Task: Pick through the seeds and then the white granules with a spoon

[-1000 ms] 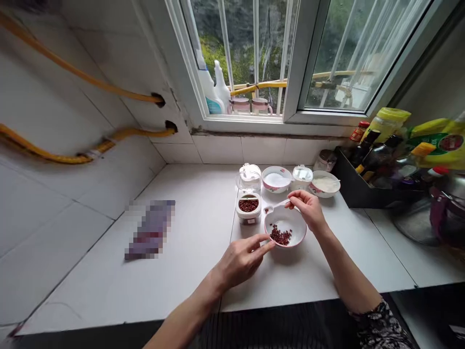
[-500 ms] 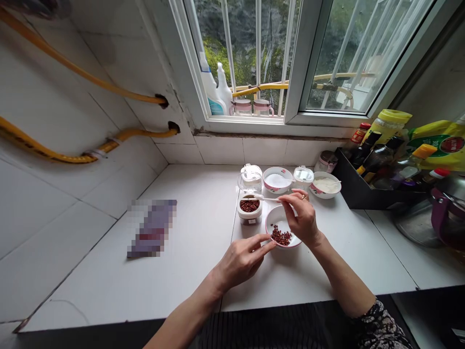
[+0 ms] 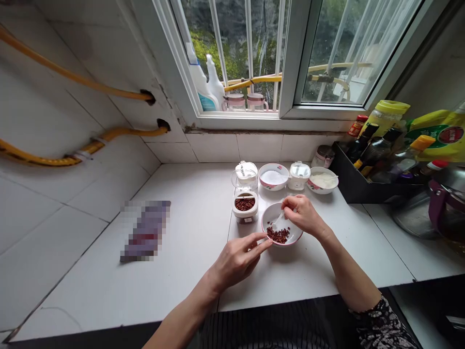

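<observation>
My right hand (image 3: 300,213) is closed in a pinch on a small white spoon (image 3: 279,220). The spoon's tip is lowered into a white bowl (image 3: 296,237) with a pink rim. Reddish-brown peppercorns (image 3: 278,235) lie in a loose pile at the bowl's bottom. At the near left side of the bowl, the fingers of my left hand (image 3: 241,257) hold its rim; the thumb is mostly hidden. Just left and behind stands a lidded jar (image 3: 246,213), its top open, filled with the same peppercorns.
Behind are a bowl of white grains (image 3: 274,177), two white-lidded jars (image 3: 246,173) (image 3: 299,175) and a bowl of pale flakes (image 3: 323,181). A black bin of bottles (image 3: 348,186) stands right, beside a pot (image 3: 417,213). A blurred purple packet (image 3: 147,232) lies left.
My right hand has brought the spoon from above the peppercorn jar down to the right, into the bowl. My left hand stays at the rim. The view has shifted slightly.
</observation>
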The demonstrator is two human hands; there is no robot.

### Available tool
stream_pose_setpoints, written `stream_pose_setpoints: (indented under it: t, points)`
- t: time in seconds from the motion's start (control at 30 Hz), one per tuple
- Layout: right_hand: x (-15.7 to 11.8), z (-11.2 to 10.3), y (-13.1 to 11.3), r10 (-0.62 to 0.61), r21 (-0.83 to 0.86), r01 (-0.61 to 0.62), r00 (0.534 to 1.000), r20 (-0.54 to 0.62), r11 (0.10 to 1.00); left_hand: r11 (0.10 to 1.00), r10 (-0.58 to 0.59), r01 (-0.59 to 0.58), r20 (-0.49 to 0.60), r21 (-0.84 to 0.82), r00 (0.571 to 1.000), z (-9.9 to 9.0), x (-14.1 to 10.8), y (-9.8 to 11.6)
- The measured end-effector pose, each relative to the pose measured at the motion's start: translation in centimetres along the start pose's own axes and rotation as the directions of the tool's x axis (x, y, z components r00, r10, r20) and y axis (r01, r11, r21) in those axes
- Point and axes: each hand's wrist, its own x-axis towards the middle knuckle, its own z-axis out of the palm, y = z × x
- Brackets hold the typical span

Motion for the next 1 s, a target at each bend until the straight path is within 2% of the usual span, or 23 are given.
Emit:
stream_pose_setpoints:
  t: [0.13, 0.33, 0.43, 0.7, 1.0]
  points:
    - [0.00, 0.38, -0.60, 0.076, 0.171, -0.082, 0.996, 0.043, 0.982, 1.000, 0.003, -0.003, -0.006, 0.003, 1.000, 0.01, -0.03, -0.02]
    - [0.05, -0.32, -0.02, 0.221, 0.355, -0.206, 0.975, 0.000, 0.912, 1.000, -0.006, 0.006, 0.014, -0.006, 1.000, -0.01, -0.15, -0.09]
    - [0.07, -0.43, 0.12, 0.242, 0.340, -0.219, 0.970, -0.027, 0.915, 1.000, -0.015, 0.015, 0.024, -0.009, 1.000, 0.05, -0.26, -0.13]
    - [0.11, -0.34, -0.04, 0.169, 0.215, -0.149, 0.983, -0.076, 0.965, 1.000, -0.007, 0.008, 0.012, -0.012, 1.000, 0.04, -0.18, -0.06]
    - [0.13, -0.09, 0.01, 0.241, 0.251, -0.218, 0.968, -0.064, 0.943, 1.000, -0.015, 0.015, 0.022, -0.015, 1.000, 0.11, -0.28, -0.12]
